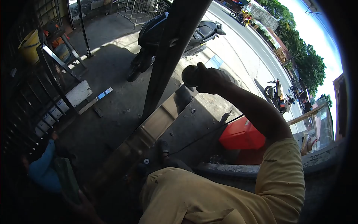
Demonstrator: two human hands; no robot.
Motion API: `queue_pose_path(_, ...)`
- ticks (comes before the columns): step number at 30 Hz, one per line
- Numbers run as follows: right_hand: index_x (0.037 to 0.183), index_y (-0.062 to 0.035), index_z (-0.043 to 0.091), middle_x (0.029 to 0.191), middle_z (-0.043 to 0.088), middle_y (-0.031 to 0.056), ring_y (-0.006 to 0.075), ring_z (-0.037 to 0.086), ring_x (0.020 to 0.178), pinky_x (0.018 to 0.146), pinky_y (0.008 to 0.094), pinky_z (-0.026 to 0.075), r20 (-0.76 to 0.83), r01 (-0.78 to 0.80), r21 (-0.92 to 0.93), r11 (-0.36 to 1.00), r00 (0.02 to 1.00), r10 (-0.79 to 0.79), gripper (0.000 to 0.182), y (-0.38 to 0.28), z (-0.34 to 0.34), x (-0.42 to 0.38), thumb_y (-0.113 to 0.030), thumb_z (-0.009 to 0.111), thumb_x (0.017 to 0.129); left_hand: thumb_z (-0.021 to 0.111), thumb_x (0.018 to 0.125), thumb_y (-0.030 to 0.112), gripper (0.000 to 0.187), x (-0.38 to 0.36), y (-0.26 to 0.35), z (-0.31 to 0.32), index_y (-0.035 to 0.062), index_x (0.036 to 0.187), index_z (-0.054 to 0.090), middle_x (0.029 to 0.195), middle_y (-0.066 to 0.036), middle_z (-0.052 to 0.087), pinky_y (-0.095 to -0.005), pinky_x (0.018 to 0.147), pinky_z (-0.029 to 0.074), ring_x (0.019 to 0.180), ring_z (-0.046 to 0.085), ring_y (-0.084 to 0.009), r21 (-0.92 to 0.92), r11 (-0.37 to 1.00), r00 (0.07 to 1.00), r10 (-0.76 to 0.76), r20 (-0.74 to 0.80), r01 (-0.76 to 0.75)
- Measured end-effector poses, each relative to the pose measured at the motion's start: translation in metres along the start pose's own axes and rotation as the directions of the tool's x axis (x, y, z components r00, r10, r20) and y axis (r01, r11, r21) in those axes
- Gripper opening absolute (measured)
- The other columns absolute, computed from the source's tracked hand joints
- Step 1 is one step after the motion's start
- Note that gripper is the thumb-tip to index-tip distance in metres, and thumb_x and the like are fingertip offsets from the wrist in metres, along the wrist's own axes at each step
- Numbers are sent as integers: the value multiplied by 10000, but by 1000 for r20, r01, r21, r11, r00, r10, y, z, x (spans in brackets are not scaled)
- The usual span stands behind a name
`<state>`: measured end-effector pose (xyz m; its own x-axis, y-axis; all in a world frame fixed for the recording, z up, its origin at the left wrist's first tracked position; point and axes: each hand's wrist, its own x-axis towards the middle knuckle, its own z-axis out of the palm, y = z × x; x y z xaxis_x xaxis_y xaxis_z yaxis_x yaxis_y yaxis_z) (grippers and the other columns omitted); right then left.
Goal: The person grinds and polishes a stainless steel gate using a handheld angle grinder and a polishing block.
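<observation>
Near left: my left hand point(85, 206) in shadow, grip unreadable. Long panel point(156, 121) sinks into dark at its near end, floor point(115, 108) along both edges; farther, my right hand point(212, 79) wraps a dark round object point(190, 75) by the panel's far end, contact unclear.

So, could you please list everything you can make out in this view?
Round object: one, dark, in the right hand
Panelled piece: one, brown, on the ground, centre
Long piece: one, dark green, lower left
Post: one, dark, upper middle
Near motorcycle: one, mostly black, behind the post
Roadside motorcycles: at least two, mixed colours, upper right
Container: one, red, right of centre
Bucket: one, yellow, upper left
Small rings: two, pale, on the ground
Trees: several, green, upper right
Co-worker's sleeve: one, blue, lower left
Shirt: one, yellow, bottom
Right hand: one, shadowed, upper middle
Left hand: one, shadowed, lower left
</observation>
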<state>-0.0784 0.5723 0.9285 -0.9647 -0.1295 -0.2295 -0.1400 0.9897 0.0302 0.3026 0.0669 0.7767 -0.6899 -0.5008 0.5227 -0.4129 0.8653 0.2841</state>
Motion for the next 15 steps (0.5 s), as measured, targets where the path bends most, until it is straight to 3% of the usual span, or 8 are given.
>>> queue_pose_path(3,1328,-86,459,909,711,190,395,711,896,730,501,549,-2,109,-4,994,994,-109,657,-23,4,-27,-218,725,742,721,940,225,555,-1,-2,-2,-7,1409,531,1366,-225,596,-466,1093,434,1267,573,-385,78,997,1000,2,7,-3)
queue_pose_path(7,1277,-106,475,920,721,184,394,716,906,733,498,553,-98,59,-76,995,993,-66,577,10,27,-2,-210,712,761,730,930,231,577,2,-2,2,1,1417,523,1355,-229,603,-466,1082,445,1248,585,-391,-2,1000,1000,7,12,-6)
queue_pose_path(10,1259,-88,468,929,714,214,407,714,951,764,497,558,-61,-122,-76,990,991,118,577,11,10,2,-219,746,771,730,926,225,580,4,6,0,7,1420,520,1348,-232,607,-468,1075,449,1241,590,-396,-30,1000,999,-2,35,3)
queue_pose_path(13,1465,-36,363,890,715,207,390,714,883,732,477,556,-71,-14,-95,995,997,7,913,4,14,-8,-278,819,711,727,924,215,575,9,12,-2,10,1419,520,1347,-235,606,-473,1067,451,1237,592,-398,-2,1000,998,-30,60,30)
queue_pose_path(14,1270,-56,486,927,716,216,400,722,913,734,485,562,-102,88,-77,993,990,-96,587,3,26,-6,-241,745,777,724,924,212,573,10,17,-5,10,1419,519,1346,-236,606,-475,1063,452,1236,593,-399,-4,999,995,-52,81,53)
queue_pose_path(15,1331,-47,450,912,717,210,393,721,901,724,480,564,-78,100,-97,990,991,-108,683,-18,22,-15,-253,767,762,722,925,208,571,11,19,-8,11,1420,518,1345,-237,605,-477,1058,453,1235,594,-400,-3,997,992,-73,100,73)
